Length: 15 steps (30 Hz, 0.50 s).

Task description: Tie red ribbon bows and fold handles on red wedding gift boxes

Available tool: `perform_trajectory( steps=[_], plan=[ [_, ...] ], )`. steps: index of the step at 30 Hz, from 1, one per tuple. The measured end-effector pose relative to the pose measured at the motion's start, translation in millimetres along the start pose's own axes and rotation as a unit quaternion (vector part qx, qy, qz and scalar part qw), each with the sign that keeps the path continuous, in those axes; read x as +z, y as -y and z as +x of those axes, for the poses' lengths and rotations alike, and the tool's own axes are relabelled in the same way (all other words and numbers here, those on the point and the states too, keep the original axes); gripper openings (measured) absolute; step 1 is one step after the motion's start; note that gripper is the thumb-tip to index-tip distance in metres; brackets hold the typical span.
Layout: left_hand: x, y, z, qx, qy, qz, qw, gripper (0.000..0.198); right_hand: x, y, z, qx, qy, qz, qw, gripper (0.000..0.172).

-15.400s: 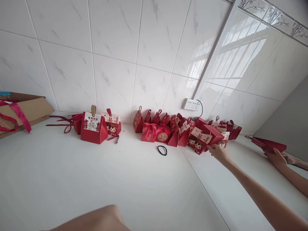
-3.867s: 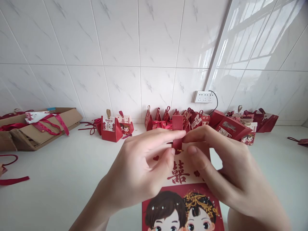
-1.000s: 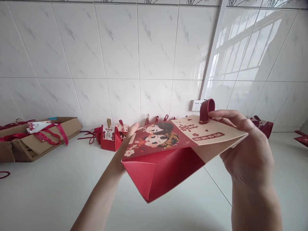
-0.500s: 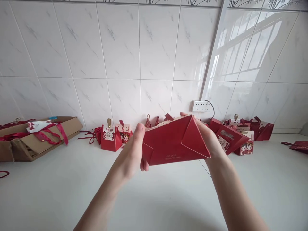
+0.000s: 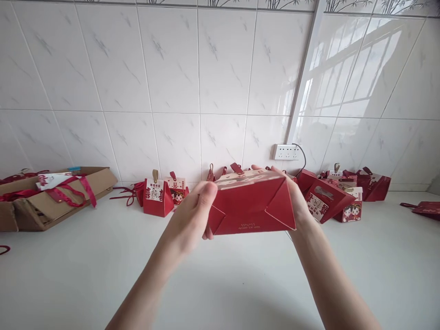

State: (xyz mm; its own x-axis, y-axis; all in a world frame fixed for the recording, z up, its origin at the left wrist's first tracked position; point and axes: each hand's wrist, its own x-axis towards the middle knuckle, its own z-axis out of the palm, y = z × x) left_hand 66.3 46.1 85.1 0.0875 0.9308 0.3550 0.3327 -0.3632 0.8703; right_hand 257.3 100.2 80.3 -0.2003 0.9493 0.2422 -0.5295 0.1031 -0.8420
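Note:
A red paper gift box [image 5: 250, 206] is held above the white table, its folded bottom turned toward me and a strip of its printed side showing on top. My left hand [image 5: 195, 211] grips its left end, thumb on the near edge and fingertips curled underneath. At the other end my right hand [image 5: 295, 197] is closed round the box, with most of its fingers hidden behind it. A dark red strap [image 5: 236, 167] shows just beyond the box; I cannot tell whether it belongs to it.
Small red gift boxes [image 5: 158, 201] stand along the tiled wall. More red boxes [image 5: 330, 197] lean together on the right. An open cardboard box [image 5: 68, 201] with ribbons is at left. A power strip [image 5: 286, 151] is on the wall; a flat red piece [image 5: 426, 208] lies far right.
The gift box has tilted, so its printed side shows more on top and its right end sits more level. Both hands have turned with it and kept their hold.

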Motion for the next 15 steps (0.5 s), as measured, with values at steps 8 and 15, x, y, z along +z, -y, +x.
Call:
perform_trajectory(
  steps=[8,15],
  plan=[
    [-3.0,-1.0,1.2,0.043,-0.13,0.181,0.974,0.079,14.6,-5.6,1.8,-0.01,-0.168,0.015,0.986,0.023],
    [35.1,6.2,-5.9,0.258,-0.22,0.351,0.873,0.111,10.4,-33.7,14.0,-0.028,-0.086,0.046,0.995,0.016]
  ],
)
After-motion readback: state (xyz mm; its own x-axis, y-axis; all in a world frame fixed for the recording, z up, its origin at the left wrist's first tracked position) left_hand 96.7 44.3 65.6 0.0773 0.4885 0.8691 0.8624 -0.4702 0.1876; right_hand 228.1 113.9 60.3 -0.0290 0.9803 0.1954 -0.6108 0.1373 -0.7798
